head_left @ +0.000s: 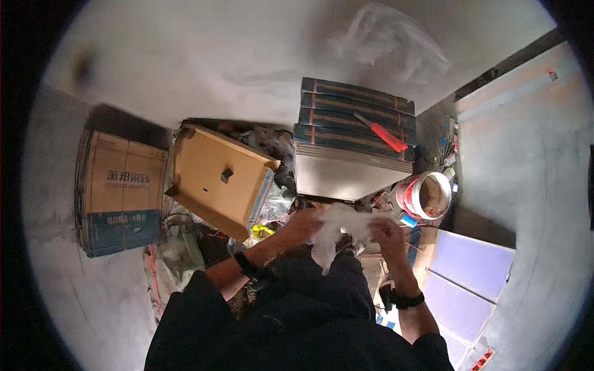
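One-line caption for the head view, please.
Both hands, left hand and right hand, grip a crumpled clear plastic bag before stacked tile boxes topped by a red utility knife.

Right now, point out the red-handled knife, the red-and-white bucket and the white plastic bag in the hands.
red-handled knife [385,136]: head view, middle of its handle.
red-and-white bucket [409,196]: head view, outer wall.
white plastic bag [339,224]: head view, crumpled middle between both hands.

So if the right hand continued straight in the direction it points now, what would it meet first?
The right hand points up-left into the crumpled white plastic sheet it grips; beyond that, probably the stack of flat boxes, though depth is unclear.
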A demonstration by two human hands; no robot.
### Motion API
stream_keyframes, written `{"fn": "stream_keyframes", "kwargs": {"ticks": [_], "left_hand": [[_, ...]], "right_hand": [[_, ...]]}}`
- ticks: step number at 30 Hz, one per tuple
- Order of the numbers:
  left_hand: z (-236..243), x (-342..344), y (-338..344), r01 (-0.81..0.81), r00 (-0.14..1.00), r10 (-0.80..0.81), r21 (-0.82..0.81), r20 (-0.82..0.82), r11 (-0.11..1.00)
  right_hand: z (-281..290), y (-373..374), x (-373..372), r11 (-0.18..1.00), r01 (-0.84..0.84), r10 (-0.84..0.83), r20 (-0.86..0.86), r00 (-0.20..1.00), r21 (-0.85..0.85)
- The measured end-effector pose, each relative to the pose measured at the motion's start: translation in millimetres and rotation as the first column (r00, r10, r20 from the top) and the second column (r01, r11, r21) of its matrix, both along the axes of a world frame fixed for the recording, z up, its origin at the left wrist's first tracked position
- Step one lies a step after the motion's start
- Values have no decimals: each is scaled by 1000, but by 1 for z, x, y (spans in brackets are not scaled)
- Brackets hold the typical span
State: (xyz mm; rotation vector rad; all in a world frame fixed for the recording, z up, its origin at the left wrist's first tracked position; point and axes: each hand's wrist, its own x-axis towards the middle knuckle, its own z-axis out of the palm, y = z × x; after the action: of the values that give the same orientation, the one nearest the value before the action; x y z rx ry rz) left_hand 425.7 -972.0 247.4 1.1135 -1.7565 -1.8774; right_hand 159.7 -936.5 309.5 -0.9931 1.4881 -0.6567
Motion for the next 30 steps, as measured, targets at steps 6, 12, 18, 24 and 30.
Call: {"fn": "stream_keyframes", "kwargs": {"ticks": [6, 12, 18, 24, 30], "left_hand": [[33, -31, 1, -219, 923, 342, 491, -175, 843], [13, 4, -19, -214, 909, 383, 606, -163, 766], [38, -9, -12, -103, 980, 87, -81, -178, 991], [-4, 22, -40, -389, 869, 443, 250, -220, 887], [-118, 203, -125, -508, 554, 704, -488, 445, 709]], "right_hand": [[21, 5, 63, 784, -554, 251, -673, 695, -280], [14, -9, 36, 927, -198, 6, -515, 857, -319], [-12, -15, 46, 920, -198, 90, -308, 947, -339], [7, -18, 43, 980, -167, 181, 123, 976, -112], [-11, -6, -4, 974, -153, 137, -100, 985, -168]]}}
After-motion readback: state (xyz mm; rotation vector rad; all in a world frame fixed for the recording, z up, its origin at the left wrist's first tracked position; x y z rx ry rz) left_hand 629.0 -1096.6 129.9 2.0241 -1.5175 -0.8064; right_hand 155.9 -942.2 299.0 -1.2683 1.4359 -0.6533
